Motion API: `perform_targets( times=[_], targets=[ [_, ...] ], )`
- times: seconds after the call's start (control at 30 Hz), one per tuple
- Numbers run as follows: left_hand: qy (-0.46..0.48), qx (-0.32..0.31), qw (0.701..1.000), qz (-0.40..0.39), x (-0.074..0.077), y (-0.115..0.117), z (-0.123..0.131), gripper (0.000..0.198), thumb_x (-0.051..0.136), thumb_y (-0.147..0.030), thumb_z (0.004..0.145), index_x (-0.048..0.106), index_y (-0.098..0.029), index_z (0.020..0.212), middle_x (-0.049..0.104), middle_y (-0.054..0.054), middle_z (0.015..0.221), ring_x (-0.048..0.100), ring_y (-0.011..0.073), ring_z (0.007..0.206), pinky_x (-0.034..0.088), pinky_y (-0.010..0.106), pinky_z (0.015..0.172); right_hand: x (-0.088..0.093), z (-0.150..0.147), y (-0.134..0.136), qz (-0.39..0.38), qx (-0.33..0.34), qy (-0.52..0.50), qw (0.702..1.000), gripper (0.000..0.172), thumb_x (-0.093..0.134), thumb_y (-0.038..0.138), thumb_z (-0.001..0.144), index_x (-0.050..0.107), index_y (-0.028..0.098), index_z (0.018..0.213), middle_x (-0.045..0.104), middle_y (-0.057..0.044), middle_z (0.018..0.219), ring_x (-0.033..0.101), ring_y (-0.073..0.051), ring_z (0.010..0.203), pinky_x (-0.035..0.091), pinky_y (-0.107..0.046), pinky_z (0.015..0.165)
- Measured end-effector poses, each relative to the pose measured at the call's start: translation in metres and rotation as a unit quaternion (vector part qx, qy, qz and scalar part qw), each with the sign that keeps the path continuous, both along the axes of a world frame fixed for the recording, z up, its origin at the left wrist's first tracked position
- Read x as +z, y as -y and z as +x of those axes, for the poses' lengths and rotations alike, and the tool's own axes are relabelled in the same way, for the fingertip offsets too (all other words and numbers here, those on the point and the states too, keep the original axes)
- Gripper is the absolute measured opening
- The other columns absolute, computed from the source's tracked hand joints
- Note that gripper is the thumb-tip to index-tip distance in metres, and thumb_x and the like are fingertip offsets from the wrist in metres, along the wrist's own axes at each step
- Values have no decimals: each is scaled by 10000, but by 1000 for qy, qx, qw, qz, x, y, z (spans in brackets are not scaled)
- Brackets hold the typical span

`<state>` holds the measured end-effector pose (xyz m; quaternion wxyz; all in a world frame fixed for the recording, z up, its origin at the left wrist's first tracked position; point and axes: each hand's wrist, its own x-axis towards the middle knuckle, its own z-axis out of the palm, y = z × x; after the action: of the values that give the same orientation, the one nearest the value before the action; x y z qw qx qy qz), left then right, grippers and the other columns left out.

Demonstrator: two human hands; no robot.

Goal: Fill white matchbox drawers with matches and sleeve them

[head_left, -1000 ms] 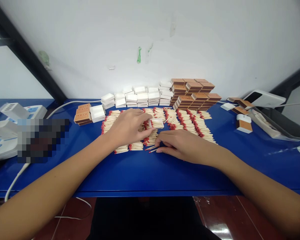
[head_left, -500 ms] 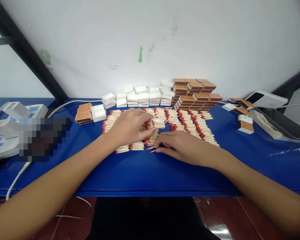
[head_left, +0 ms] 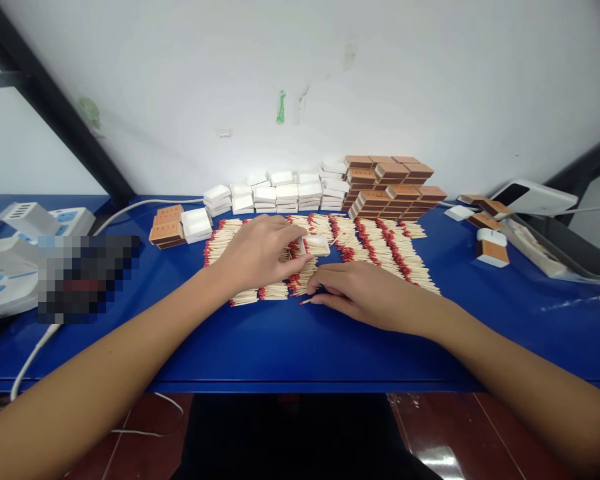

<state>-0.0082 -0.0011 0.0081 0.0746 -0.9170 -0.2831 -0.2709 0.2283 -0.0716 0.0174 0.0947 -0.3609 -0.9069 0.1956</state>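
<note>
A small white matchbox tray (head_left: 318, 247) is pinched between the thumb and fingers of my left hand (head_left: 261, 253), above the rows of matches. Pale matchsticks show inside the tray. My right hand (head_left: 363, 293) is closed at the near edge of the rows, fingers curled against the thumb. From its fingertips sticks out a match (head_left: 306, 302) with its red head pointing left. Whether more sticks are inside the fingers is hidden. Red-headed matches (head_left: 275, 292) lie in dense rows under and around both hands.
White trays (head_left: 265, 195) are stacked by the wall, beside a pile of brown matchboxes (head_left: 400, 200). More matchboxes (head_left: 167, 227) lie at the left. Power strips (head_left: 75, 223) and a blurred dark object (head_left: 87, 280) occupy the left side. A black bin (head_left: 560, 247) stands right on the blue table (head_left: 280, 353).
The loose matches just left of my right fingertips have been gathered closer, and fewer show there. My right fingers have shifted slightly left. My left hand keeps the tray in place.
</note>
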Motion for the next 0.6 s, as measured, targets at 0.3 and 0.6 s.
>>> perform_targets(
  times=[0.3,0.6],
  targets=[
    [-4,-2,1000,-8,2,0,-1,320,686,-434,995,748,-165,1157,800,97,997,760,272,961,583,390,832,-1,1,0,7,-1,-2,1000,147,574,276,1081,705,216,1110,772,-55,1076,702,-208,882,458,-320,756],
    [-4,-4,1000,3,1,0,0,321,701,-435,986,756,-159,1140,801,102,987,764,278,953,584,390,813,0,0,0,14,-9,10,1000,173,567,321,1093,695,210,1125,766,-56,1084,706,-218,906,461,-322,772]
  ],
)
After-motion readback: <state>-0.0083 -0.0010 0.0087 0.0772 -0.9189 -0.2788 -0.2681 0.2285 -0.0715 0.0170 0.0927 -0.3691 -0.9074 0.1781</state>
